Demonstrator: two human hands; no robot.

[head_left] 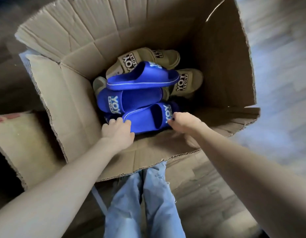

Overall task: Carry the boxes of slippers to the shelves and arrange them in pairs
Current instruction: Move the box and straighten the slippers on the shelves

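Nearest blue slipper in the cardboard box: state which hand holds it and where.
Both hands grip the nearest blue rubber slipper: left hand at its heel end, right hand at the strap end.

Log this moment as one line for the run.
stage: unpacking | left hand and right hand: gripping nearest blue slipper | site: open cardboard box | shelves: not visible

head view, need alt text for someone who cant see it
Two bare hands, left and right, reach into an open cardboard box and touch the nearest blue slipper. More blue and tan slippers lie jumbled behind it.
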